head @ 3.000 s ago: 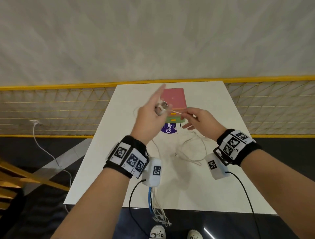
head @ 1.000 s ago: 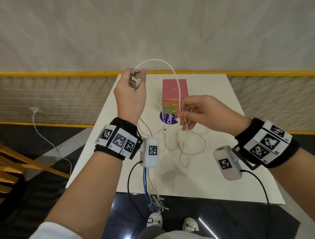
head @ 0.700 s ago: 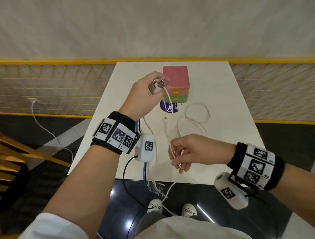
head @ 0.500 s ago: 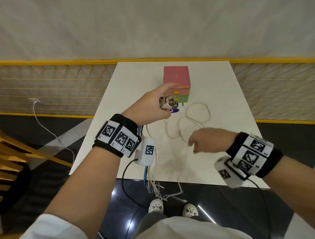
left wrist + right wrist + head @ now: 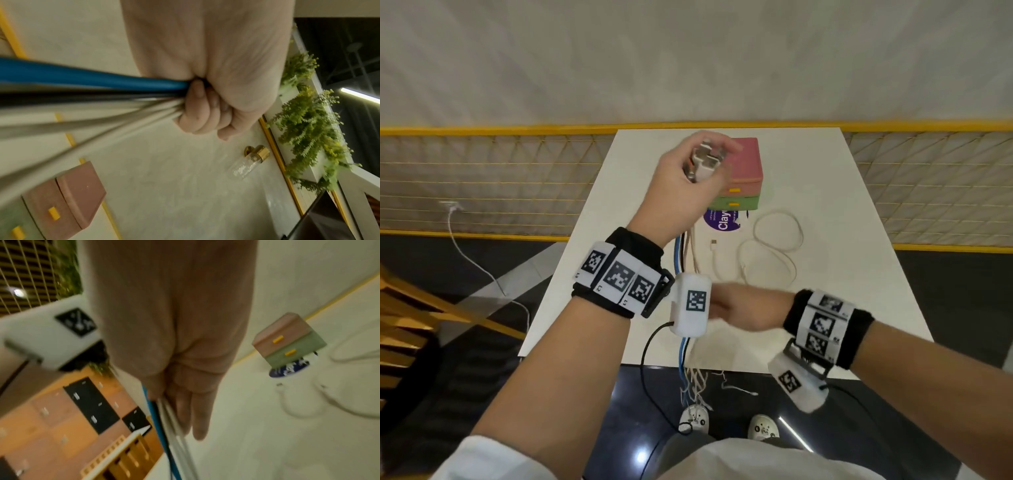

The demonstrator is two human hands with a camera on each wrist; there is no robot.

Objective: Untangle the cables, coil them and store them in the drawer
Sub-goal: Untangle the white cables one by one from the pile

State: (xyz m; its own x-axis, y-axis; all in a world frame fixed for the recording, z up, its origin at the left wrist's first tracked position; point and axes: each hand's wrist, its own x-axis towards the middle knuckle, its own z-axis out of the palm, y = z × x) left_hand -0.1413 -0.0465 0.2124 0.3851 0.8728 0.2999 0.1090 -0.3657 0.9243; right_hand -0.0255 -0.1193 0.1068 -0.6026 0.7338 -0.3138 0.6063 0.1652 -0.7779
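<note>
My left hand (image 5: 681,195) is raised above the white table (image 5: 842,274) in front of the drawer box (image 5: 748,168). Its fist (image 5: 205,105) grips a bundle of cables (image 5: 82,81), blue, black and white, with the plugs (image 5: 703,161) sticking out on top. The strands hang down past the near table edge (image 5: 690,377). My right hand (image 5: 743,308) reaches left under my left wrist. Its straight fingers (image 5: 185,405) lie against the hanging strands (image 5: 164,418). One loose white cable (image 5: 777,246) lies looped on the table.
The box (image 5: 287,340) has a pink drawer over a green one, both shut, with yellow handles. A purple sticker (image 5: 722,219) lies in front of it. A yellow mesh railing (image 5: 482,178) runs behind the table. My shoes (image 5: 695,416) stand below the near edge.
My left hand has lifted the plug bundle up and back toward the box. My right hand has swung left, low under the left wrist, to the hanging strands.
</note>
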